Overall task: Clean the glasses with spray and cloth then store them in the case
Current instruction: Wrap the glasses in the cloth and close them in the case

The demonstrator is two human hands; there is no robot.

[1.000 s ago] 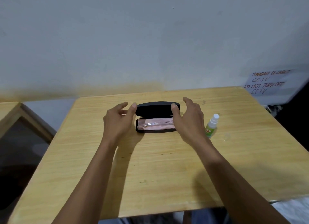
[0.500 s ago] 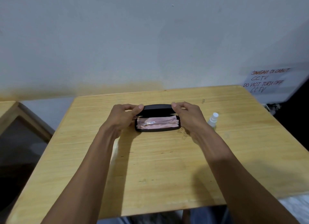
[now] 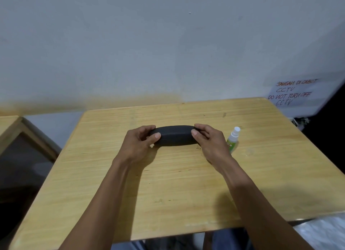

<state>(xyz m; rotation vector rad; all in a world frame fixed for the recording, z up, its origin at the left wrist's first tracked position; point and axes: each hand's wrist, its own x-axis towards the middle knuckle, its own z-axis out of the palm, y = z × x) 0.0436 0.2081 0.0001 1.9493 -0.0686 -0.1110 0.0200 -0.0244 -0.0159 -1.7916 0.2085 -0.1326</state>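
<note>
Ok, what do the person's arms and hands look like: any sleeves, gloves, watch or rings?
Both arms are bare along all that the head view shows, with no sleeve anywhere. The left hand and right hand wear no gloves. No watch, band or bracelet shows at either wrist, and no ring on the fingers that can be seen. No markings or cables on them. The nails look short and unpainted.

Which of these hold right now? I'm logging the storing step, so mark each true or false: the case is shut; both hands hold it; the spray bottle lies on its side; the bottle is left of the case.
1. The case is shut. True.
2. Both hands hold it. True: the left hand and the right hand grip its ends.
3. The spray bottle lies on its side. False: it stands upright on the table.
4. The bottle is left of the case. False: it stands to the right, beside the right hand.
</note>
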